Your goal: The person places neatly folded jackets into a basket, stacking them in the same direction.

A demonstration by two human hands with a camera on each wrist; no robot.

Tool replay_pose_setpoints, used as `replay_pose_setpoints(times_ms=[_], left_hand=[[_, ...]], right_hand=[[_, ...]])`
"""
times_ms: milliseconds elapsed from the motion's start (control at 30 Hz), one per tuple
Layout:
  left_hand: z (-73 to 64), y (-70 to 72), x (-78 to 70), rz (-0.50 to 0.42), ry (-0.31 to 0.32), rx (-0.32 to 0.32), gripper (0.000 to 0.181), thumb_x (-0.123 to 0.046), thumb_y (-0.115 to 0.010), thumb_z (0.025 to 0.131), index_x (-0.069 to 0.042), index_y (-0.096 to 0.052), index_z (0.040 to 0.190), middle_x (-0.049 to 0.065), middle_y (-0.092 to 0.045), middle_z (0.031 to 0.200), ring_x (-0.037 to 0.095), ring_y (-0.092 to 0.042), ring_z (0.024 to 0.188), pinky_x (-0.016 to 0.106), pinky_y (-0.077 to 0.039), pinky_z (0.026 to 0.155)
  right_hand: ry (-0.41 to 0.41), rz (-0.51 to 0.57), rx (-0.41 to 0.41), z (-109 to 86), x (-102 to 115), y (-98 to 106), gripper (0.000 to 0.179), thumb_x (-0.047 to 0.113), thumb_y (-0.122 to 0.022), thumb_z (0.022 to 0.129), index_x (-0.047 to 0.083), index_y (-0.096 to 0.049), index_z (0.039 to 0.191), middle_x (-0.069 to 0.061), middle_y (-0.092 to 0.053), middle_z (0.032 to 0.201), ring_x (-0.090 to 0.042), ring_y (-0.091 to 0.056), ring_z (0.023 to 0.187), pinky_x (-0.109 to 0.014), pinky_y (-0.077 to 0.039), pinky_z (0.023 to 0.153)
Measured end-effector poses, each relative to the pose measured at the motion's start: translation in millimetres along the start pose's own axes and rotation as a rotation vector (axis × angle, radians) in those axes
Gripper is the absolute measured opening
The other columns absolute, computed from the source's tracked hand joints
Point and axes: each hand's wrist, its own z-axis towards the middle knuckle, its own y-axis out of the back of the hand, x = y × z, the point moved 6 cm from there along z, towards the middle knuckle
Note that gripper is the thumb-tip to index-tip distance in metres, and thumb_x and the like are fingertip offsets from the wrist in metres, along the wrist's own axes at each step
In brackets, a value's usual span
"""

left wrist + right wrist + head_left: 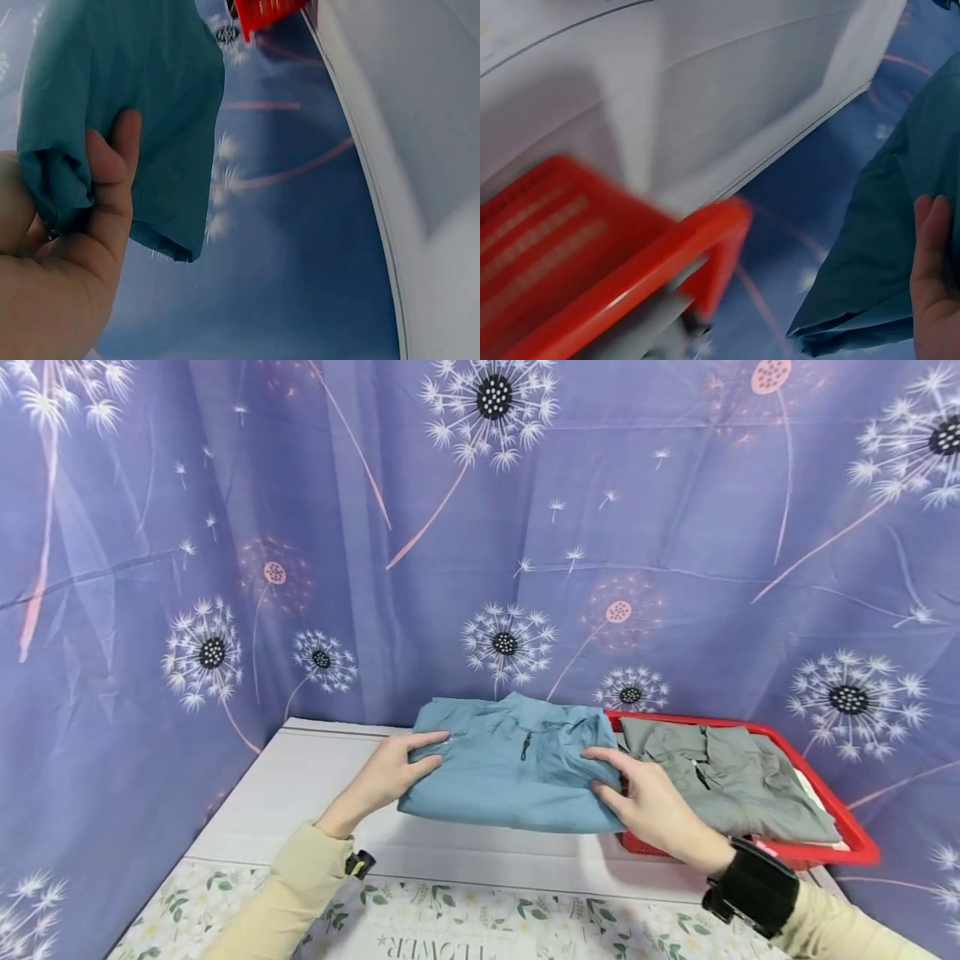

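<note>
A folded blue zip-neck shirt [502,777] is held up above the white table by both hands. My left hand [386,772] grips its left side, thumb and a finger showing on top. In the left wrist view, the fingers [112,180] curl round the shirt's folded edge. On the opposite side my right hand [648,797] grips the shirt, with its thumb on the upper face. The right wrist view shows only part of that hand [934,277] against the blue cloth [885,247]. A dark zip pull hangs near the shirt's collar.
To the right stands a red plastic basket [862,847] with a folded grey-green garment [735,781] lying in it. The white table [315,768] has a flower-printed cover strip [450,918] at its front. A purple dandelion curtain [420,610] hangs behind and at the sides.
</note>
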Motion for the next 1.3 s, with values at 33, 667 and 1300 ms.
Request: replay_pose_setpoints(times_ms=[33, 667, 1300], left_hand=[[3.6, -6.1, -1.1, -0.014, 0.001, 0.004, 0.037, -0.028, -0.059, 0.084, -0.026, -0.055, 0.121, -0.004, -0.052, 0.12, 0.013, -0.045, 0.111, 0.034, -0.042, 0.086], [101.9, -123.1, -62.3, -0.077, -0.134, 0.122, 0.045, -0.014, -0.05, 0.086, -0.031, -0.047, 0.127, 0.002, -0.057, 0.099, 0.008, -0.028, 0.03, 0.024, -0.037, 0.033], [133.5, -236.5, -120.6, -0.093, -0.082, 0.26, 0.052, -0.008, -0.048, 0.083, -0.028, -0.042, 0.13, -0.003, -0.041, 0.044, 0.009, -0.028, 0.03, 0.021, -0.034, 0.033]], right_hand=[[0.005, -0.013, -0.006, -2.7, -3, 4, 0.043, 0.015, -0.063, 0.081, 0.023, -0.051, 0.122, 0.015, -0.026, 0.045, 0.005, -0.017, 0.035, -0.017, -0.025, 0.035], [-0.125, -0.226, -0.116, -44.4, -115, 98, 0.044, 0.014, -0.062, 0.082, 0.026, -0.051, 0.122, 0.006, -0.031, 0.051, -0.004, -0.026, 0.033, -0.018, -0.022, 0.036], [-0.444, -0.276, -0.039, -99.0, -216, 143, 0.032, 0.021, -0.052, 0.088, 0.022, -0.052, 0.12, 0.001, -0.029, 0.045, -0.012, -0.027, 0.034, -0.026, -0.025, 0.033]])
